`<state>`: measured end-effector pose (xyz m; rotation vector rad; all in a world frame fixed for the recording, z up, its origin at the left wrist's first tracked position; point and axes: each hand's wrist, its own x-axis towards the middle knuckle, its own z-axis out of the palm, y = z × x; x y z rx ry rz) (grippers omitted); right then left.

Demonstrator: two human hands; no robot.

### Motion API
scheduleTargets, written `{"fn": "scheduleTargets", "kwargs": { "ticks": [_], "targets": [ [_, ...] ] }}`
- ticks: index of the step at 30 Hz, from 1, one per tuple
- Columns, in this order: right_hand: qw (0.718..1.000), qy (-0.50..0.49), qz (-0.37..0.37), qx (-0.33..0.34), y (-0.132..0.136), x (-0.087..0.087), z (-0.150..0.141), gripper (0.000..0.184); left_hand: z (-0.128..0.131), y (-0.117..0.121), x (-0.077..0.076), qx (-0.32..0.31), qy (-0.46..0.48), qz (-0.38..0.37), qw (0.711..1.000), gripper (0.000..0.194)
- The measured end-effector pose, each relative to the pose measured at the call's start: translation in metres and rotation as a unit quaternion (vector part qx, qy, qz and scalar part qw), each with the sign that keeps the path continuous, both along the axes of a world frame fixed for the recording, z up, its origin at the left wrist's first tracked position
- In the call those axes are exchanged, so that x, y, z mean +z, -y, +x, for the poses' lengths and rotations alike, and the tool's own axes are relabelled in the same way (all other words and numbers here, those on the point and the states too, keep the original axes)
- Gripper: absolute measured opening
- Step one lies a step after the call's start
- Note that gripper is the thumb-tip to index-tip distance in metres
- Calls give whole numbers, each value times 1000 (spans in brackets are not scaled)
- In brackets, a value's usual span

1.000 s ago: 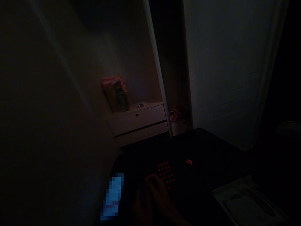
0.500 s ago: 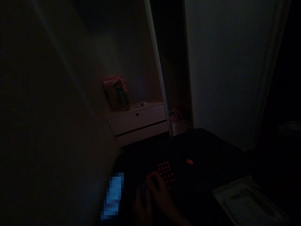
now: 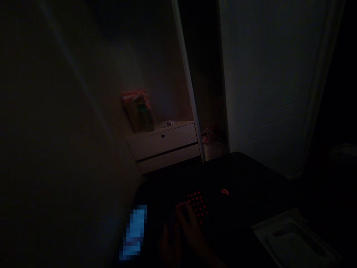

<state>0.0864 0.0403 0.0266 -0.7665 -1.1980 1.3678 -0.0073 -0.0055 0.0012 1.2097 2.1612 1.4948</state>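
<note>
Very little light falls on my hands, low in the middle of the view. My left hand [image 3: 169,243] is closed around a small dark bluish object [image 3: 171,222], whose kind I cannot make out. Against it, my right hand [image 3: 190,226] has its fingers curled and pressed together near the top of that object. Whatever lies between the right fingertips is hidden by the dark. Just beyond the right hand, rows of small red dots [image 3: 198,204] glow on the dark surface. A small red glowing thing [image 3: 224,191] lies farther right.
A bright, blurred-out screen [image 3: 134,232] lies left of my hands. A pale flat packet [image 3: 295,238] is at lower right. Behind stands a drawer unit [image 3: 167,143] with a bottle [image 3: 145,117] and a red-striped bag [image 3: 134,96] on it. A pale door panel [image 3: 264,85] rises at right.
My right hand has shifted slightly up and to the right, its fingers still curled. The left hand stays closed around the bluish object. The surroundings look the same.
</note>
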Motion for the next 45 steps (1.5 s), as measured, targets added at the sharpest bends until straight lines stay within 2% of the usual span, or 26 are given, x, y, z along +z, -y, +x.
{"fn": "scheduleTargets", "kwargs": {
  "ticks": [4,10,16,19,23,26,28,32,37,40,45],
  "targets": [
    [1000,2,-2,9,1,2,2,27,2,0,1,6,3,-8,1000,77],
    [1000,-9,-7,29,4,9,3,20,3,0,0,17,17,19,1000,75],
    [1000,-2,-1,21,1,6,0,25,-1,0,-7,43,45,9,998,76],
    [1000,0,-1,22,0,4,-1,25,-2,0,-8,56,60,38,996,75],
    [999,6,3,31,-1,4,-1,23,-2,1,-5,22,66,72,995,65],
    [1000,15,6,24,-2,3,-2,25,-2,2,-6,26,45,71,996,61],
    [1000,19,8,19,-2,3,-2,27,-5,2,-11,25,-6,88,996,56],
    [999,32,13,23,-1,5,0,28,-18,5,-29,30,-29,98,994,49],
    [996,36,65,55,2,5,1,24,-31,4,-48,29,-96,93,991,58],
    [995,47,70,45,1,2,0,30,-28,4,-44,45,-67,90,993,60],
    [996,47,60,43,2,1,-1,31,-18,4,-25,34,-43,76,996,51]
  ]
}}
